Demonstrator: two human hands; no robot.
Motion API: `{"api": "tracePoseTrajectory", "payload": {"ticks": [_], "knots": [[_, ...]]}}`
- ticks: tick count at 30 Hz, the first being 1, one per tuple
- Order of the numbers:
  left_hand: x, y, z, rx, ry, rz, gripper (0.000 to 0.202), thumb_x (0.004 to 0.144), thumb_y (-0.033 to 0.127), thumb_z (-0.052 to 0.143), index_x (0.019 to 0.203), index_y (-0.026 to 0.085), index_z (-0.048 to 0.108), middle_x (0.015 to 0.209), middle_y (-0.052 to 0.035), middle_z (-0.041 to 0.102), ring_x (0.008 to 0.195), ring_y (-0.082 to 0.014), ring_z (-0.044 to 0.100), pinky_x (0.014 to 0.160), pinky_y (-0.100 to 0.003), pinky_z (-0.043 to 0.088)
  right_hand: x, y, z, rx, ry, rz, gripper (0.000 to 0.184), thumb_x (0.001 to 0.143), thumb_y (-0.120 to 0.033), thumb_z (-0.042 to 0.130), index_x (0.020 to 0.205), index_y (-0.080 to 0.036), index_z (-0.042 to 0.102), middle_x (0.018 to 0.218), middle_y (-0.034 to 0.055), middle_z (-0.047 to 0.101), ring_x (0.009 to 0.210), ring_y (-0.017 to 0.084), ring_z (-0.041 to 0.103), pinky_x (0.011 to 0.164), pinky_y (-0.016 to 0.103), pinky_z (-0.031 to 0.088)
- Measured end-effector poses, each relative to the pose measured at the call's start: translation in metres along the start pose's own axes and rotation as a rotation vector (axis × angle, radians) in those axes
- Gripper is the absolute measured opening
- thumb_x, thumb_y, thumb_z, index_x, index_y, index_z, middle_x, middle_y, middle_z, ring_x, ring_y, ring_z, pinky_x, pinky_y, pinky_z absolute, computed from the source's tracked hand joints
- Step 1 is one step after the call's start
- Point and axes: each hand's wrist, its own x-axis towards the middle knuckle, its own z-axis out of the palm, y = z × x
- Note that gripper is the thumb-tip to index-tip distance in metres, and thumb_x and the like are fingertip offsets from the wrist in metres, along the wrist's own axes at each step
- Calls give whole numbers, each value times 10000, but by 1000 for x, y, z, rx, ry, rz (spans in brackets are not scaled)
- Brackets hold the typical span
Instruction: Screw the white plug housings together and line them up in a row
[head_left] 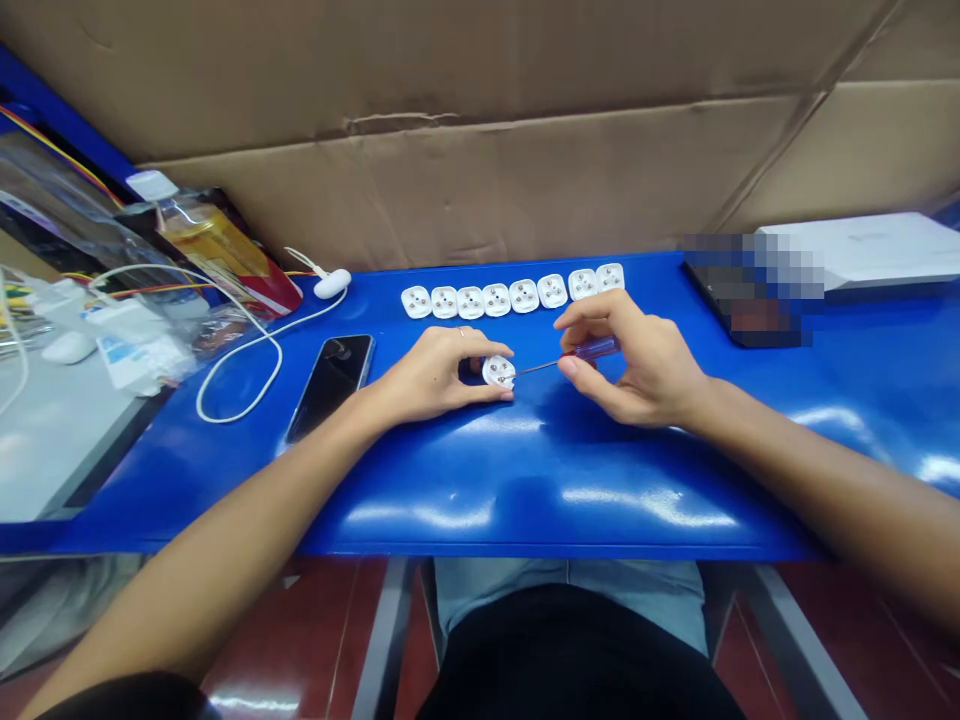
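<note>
Between thumb and fingers, my left hand (pixel 442 376) grips a small round white plastic piece (pixel 498 370) with metal parts inside, perhaps part of a plug or socket. My right hand (pixel 637 362) is closed around the purple handle of a screwdriver (pixel 598 348). Its thin shaft points left, and the tip reaches the metal parts of the white piece; whether it sits in a screw is too small to tell. Behind both hands, several similar white pieces (pixel 496 299) lie in a row, open side up, with metal parts showing.
A black phone (pixel 331 385) lies left of my left hand, beside a looped white cable (pixel 279 350). Farther left stand a bottle (pixel 217 240) and white adapters (pixel 127 340). A white box (pixel 862 250) and a dark, partly blurred object (pixel 739 300) lie at the right. Cardboard (pixel 525 190) backs the blue table (pixel 487 520).
</note>
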Motion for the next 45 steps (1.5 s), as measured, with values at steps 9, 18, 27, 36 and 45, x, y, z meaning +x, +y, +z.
{"api": "tracePoseTrajectory", "payload": {"ticks": [9,18,27,36,45], "knots": [[1,1,0,11,1,16,424,885,455,857,1192,167,805,1029,-55,811,878,-188,747,821,-263,526,0,2,-2,31,-45,50,256,965,-301,648,1211,-272,582,879,14,772,696,203,743,618,314,533],[1,0,0,3,11,-23,442,857,503,866,1161,189,810,1034,-50,818,892,-200,751,811,-277,529,1,1,-3,89,-66,61,278,968,-294,655,1234,-267,582,961,42,769,776,227,764,664,336,567],[1,-1,0,-41,26,-81,457,800,536,896,1096,197,818,1037,-50,827,918,-225,758,811,-300,536,1,8,-5,89,-106,62,181,982,-294,651,1154,-252,613,1010,51,771,834,219,764,738,335,594],[-1,-3,3,-108,51,-146,475,739,541,939,1030,182,829,935,-50,816,820,-206,734,718,-294,515,10,-7,-8,209,-207,306,217,1029,-372,613,880,-222,661,569,-37,635,483,143,578,535,302,422],[1,-3,-2,-93,45,-137,413,787,505,900,1051,195,829,1022,-49,829,914,-229,760,815,-317,555,10,0,-8,358,-218,330,160,958,-375,716,924,-246,628,770,18,746,602,200,707,563,349,574]]}}
